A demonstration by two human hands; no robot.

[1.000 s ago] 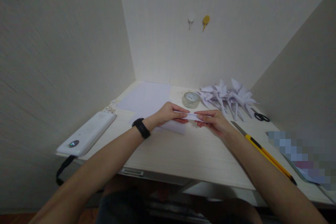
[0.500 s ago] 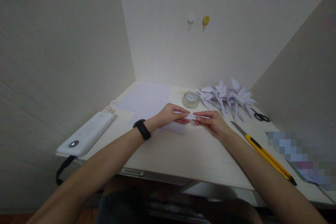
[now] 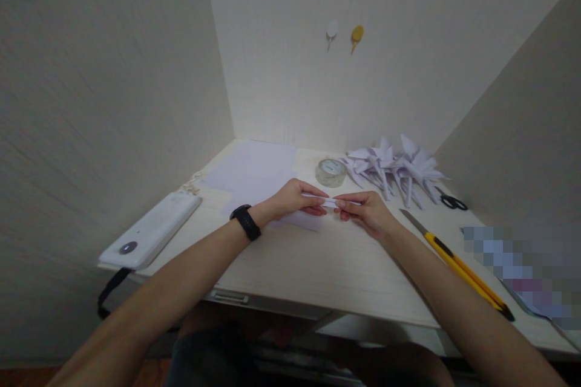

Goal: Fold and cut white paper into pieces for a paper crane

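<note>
Between my two hands is a narrow strip of folded white paper (image 3: 330, 202), held level just above the table. My left hand (image 3: 299, 196) pinches its left part with thumb and fingers; a black watch (image 3: 246, 222) is on that wrist. My right hand (image 3: 365, 210) grips the right part the same way, its fingertips close to the left ones. The fingers cover much of the strip. Flat white paper sheets (image 3: 258, 166) lie under and behind my left hand. Just beyond the hands stands a roll of clear tape (image 3: 330, 173).
Several folded white paper flowers (image 3: 385, 163) are piled at the back right, near black-handled scissors (image 3: 452, 202). A yellow utility knife (image 3: 458, 263) with its blade out lies beside my right forearm. A white device (image 3: 149, 231) sits at the left edge. Walls enclose the table (image 3: 318, 266).
My right fingers have shifted slightly along the paper strip towards the left hand. Both hands keep their pinch, and the things on the table stay in place.
</note>
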